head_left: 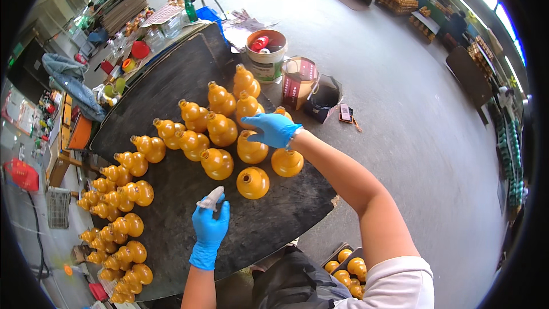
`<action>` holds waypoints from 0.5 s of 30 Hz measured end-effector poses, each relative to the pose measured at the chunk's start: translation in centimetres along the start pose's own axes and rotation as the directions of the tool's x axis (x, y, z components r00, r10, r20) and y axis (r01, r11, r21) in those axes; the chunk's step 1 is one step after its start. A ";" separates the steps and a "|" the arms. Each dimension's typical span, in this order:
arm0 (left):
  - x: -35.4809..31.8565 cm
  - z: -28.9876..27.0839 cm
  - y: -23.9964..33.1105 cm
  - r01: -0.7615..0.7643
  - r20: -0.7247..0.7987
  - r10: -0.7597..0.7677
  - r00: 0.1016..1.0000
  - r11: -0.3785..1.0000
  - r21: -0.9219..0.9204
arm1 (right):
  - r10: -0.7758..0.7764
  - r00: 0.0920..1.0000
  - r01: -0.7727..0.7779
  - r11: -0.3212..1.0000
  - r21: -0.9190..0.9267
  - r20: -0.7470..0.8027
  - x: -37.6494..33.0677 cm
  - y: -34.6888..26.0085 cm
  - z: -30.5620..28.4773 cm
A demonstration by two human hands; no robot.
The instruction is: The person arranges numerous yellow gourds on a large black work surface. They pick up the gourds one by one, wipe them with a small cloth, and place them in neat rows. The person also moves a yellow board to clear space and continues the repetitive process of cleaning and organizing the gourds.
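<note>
My left hand (210,230), in a blue glove, is over the near part of the dark table and pinches a whitish cloth (211,198) at its fingertips. My right hand (273,130), also gloved in blue, reaches across a group of glossy orange-yellow gourd-shaped bottles. Its fingers are stretched out, with the thumb apart, over the neck of one gourd-shaped bottle (252,150); whether they touch it I cannot tell. Nearer to me, another gourd-shaped bottle (253,183) stands with its open mouth up.
More gourd-shaped bottles (137,193) line the left side of the dark table (251,223). Beyond its far edge stand a bucket (266,57) with red things inside, a paper bag (299,83) and a black bin (323,100). A crate of gourd bottles (349,272) is beside me, lower right.
</note>
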State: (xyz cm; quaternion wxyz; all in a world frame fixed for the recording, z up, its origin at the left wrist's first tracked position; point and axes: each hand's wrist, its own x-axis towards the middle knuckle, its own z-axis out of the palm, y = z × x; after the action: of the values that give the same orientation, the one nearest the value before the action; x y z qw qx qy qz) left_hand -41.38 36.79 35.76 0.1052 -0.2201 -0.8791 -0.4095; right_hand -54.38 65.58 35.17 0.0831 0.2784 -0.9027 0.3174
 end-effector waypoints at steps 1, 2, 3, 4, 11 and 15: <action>0.5 1.1 -0.1 0.012 0.044 -0.009 0.999 0.998 -0.067 | 0.044 0.999 -0.044 0.998 0.044 -0.016 -1.0 -0.5 -1.2; 0.6 1.9 -0.5 0.054 0.078 -0.047 0.996 0.995 -0.086 | 0.088 0.996 -0.085 0.992 0.089 -0.029 -2.4 -1.2 -2.7; 0.9 3.1 -0.7 0.089 0.120 -0.075 0.990 0.989 -0.114 | 0.143 0.989 -0.137 0.983 0.124 -0.043 -4.3 -1.5 -4.2; 1.3 4.1 -0.8 0.126 0.160 -0.104 0.982 0.983 -0.136 | 0.196 0.978 -0.187 0.975 0.121 -0.071 -6.4 -0.4 -4.5; 1.5 5.5 -1.6 0.238 0.246 -0.187 0.951 0.951 -0.196 | 0.628 0.766 -0.576 0.765 0.290 -0.135 -14.6 2.0 -3.2; 1.1 8.4 -2.1 0.238 0.249 -0.201 0.948 0.962 -0.131 | 0.510 0.845 -0.464 0.848 0.256 -0.158 -14.3 0.1 -1.0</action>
State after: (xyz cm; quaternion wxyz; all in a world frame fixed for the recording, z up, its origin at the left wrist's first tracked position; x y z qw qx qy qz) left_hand -43.43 42.34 29.38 -0.0629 -0.1749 -0.8688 -0.4589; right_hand -42.60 72.71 31.25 0.0692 0.0093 -0.8906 0.4494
